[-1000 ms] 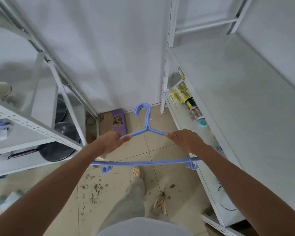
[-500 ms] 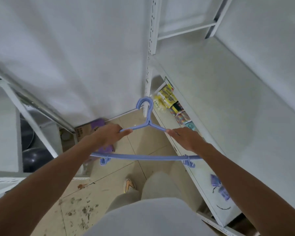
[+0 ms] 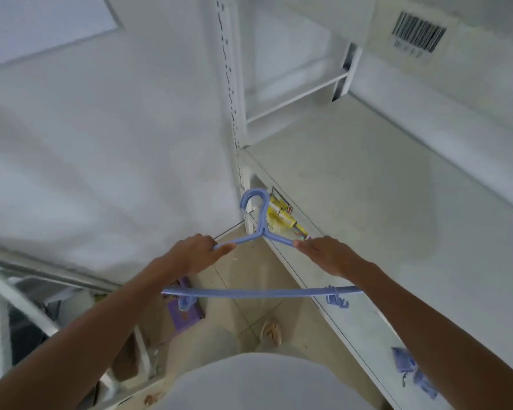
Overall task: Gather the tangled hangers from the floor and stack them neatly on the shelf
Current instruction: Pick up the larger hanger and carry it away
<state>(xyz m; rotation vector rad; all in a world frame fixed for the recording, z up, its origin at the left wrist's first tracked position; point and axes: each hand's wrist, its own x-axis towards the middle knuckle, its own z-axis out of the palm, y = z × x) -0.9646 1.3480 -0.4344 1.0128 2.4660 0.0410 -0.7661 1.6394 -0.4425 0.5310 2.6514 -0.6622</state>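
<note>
Hanger (image 3: pixel 261 292), blue, hangs before the white shelf (image 3: pixel 367 184) in my grip, left hand (image 3: pixel 194 253) and right hand (image 3: pixel 326 253) each pinching a shoulder, bar ends hidden behind my forearms.

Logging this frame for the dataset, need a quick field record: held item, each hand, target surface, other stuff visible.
held item: blue hanger, hook pointing away from the person
left hand: grips the hanger's left shoulder
right hand: grips the hanger's right shoulder
target surface: white shelf on the right, bare where visible
hanger position: in the air, near the shelf's front edge, not yet on it
other: yellow packets on the lower shelf; purple box on the floor
</note>
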